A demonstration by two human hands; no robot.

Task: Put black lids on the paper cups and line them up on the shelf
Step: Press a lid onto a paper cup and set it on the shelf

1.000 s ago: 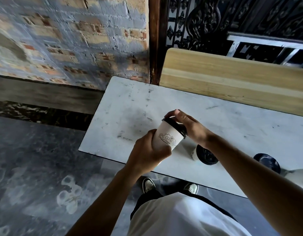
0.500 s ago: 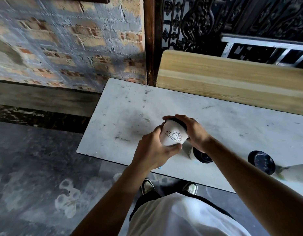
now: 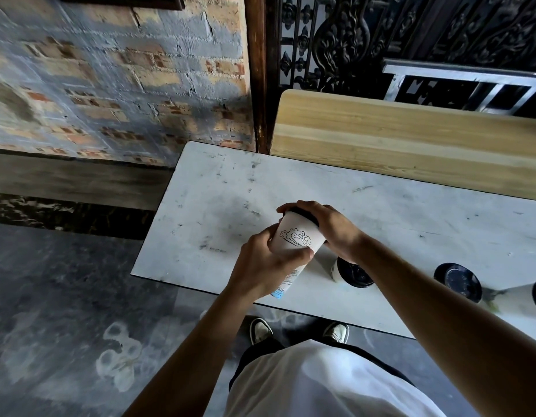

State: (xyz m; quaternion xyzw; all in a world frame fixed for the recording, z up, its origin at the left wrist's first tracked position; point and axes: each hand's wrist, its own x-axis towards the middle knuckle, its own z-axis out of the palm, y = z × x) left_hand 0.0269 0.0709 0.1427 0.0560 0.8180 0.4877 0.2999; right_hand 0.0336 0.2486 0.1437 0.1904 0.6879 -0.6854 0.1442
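Observation:
A white paper cup (image 3: 296, 239) with a wave drawing is held tilted over the white table (image 3: 215, 206). My left hand (image 3: 263, 266) grips its lower body. My right hand (image 3: 326, 227) covers its top and presses on the black lid (image 3: 302, 212), of which only a dark edge shows. Another lidded cup (image 3: 351, 270) lies on its side just right of my hands, partly hidden by my right wrist. A black lid (image 3: 457, 281) sits further right, and one more lidded cup (image 3: 528, 296) lies at the right edge.
A light wooden shelf (image 3: 411, 139) runs along the back of the table. A brick wall (image 3: 110, 85) stands to the left, dark ironwork (image 3: 381, 40) behind. The table's front edge is near my body, with my shoes on the floor below.
My right hand has closed further over the lid and the cup has tilted slightly; both hands stay in about the same place over the table.

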